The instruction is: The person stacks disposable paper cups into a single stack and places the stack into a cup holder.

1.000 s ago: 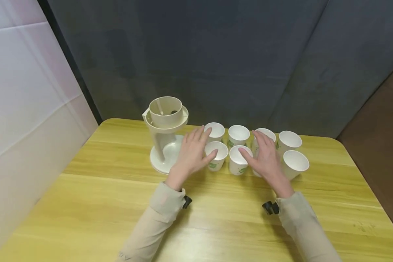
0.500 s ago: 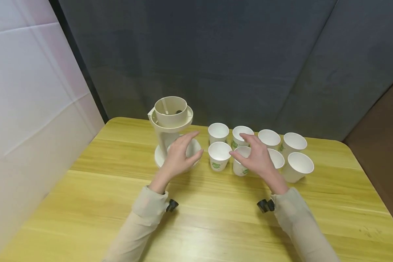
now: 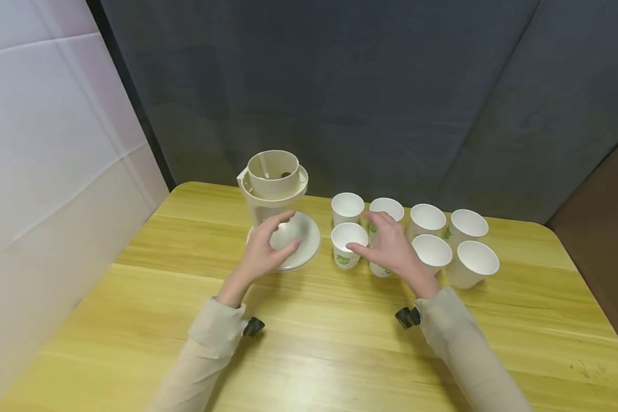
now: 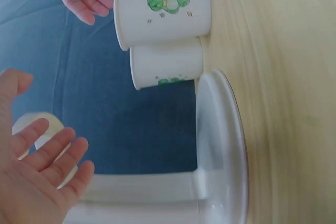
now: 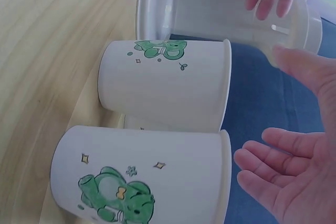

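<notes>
My left hand [image 3: 260,250] hovers in front of a cream stand, its fingers loosely bent with nothing in them. That stand has a round white base [image 3: 306,243], an upright post [image 4: 142,192] and a ring holding an open cylinder [image 3: 274,186]. Over the front row of paper cups is my right hand [image 3: 391,247], fingers relaxed and holding nothing. It partly hides one front cup [image 3: 380,269]; its thumb overlaps the rim of the leftmost front cup [image 3: 346,256]. In the right wrist view, a cup with a green bear print [image 5: 142,177] stands apart from the fingers.
Several white paper cups stand upright in two rows, reaching right to a front corner cup [image 3: 474,266] and a back corner cup [image 3: 467,224]. A dark curtain [image 3: 314,86] backs the wooden table [image 3: 309,355]. A white cloth wall [image 3: 62,143] rises at the left.
My left hand has moved left, away from the cups to in front of the stand. My right hand has shifted left along the front row. The head view has turned slightly.
</notes>
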{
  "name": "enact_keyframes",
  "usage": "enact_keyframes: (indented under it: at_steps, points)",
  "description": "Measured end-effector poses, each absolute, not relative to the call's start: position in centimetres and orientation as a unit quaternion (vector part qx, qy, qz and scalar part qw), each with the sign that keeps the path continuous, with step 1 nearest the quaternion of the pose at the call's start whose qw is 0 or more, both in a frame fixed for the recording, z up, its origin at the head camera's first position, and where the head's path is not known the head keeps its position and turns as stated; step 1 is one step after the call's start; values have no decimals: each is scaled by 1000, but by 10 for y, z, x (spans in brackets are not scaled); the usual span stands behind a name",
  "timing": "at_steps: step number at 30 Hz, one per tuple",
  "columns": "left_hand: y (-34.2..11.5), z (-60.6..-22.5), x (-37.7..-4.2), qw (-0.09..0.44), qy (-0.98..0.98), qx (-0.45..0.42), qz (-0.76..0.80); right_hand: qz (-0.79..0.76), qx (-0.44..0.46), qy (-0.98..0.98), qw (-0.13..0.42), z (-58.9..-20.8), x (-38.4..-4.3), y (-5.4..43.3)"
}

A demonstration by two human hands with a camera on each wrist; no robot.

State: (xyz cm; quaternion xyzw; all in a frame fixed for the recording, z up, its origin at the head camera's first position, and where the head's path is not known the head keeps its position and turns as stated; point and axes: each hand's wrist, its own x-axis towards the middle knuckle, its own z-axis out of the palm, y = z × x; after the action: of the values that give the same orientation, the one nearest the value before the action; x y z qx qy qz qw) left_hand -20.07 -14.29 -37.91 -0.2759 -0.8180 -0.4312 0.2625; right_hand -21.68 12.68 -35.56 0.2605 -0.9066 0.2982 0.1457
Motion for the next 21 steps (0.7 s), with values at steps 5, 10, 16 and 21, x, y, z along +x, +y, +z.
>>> enact_keyframes:
  at_steps: [5,10,16,21]
  points:
    - [-153,-376,-197,273,-801,-262,-463,282,266,-912,136,-356,-220,123]
    - [-159,-360,-186,292,-783,-251,-489,275,264,-916,124,-356,-222,121]
    - [-167,-349,-177,316,-784,-212,-490,270,261,-920,114,-357,-223,119]
    - [-177,-354,-182,325,-779,-152,-515,260,261,-923,110,-358,-224,118]
